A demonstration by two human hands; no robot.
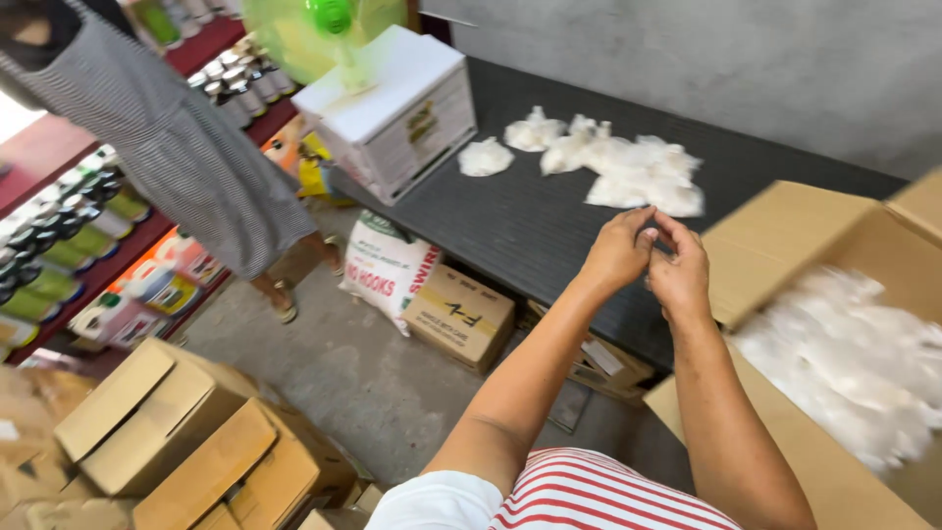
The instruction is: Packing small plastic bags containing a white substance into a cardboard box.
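Your left hand (618, 250) and right hand (679, 270) are up together over the near edge of the table (530, 226). The fingertips are pressed against each other at about 12 o'clock from your wrists, with both hands curled and neither spread. They look to be pinching something small between them. It's too small and blurred to say what, maybe a bit of the white stuff.

Where things are:
- Tufts (638, 167): a loose white heap on the dark tabletop at 12 o'clock from the hands, near but not touching. One tuft lies apart from the heap, out toward 10 o'clock.
- Carton (785, 245): open, at 4 o'clock, just beside your right forearm, holding a blurred mass of the same white stuff.
- White box (392, 108): at 10 o'clock on the far table corner, with a green fan (324, 29) standing on it.
- Another person in a striped dress (177, 147): at 9–10 o'clock by the bottle shelves (59, 245), well apart from you.
- Sack (388, 265) and floor boxes (196, 432): under and left of the table.

My read is that you're mid-step on fingertip work on one piece, between carton and heap. Neither hand is free right now. Any next move needs the pinch kept firm, since light material like this would slip or drift, and that fan is close.
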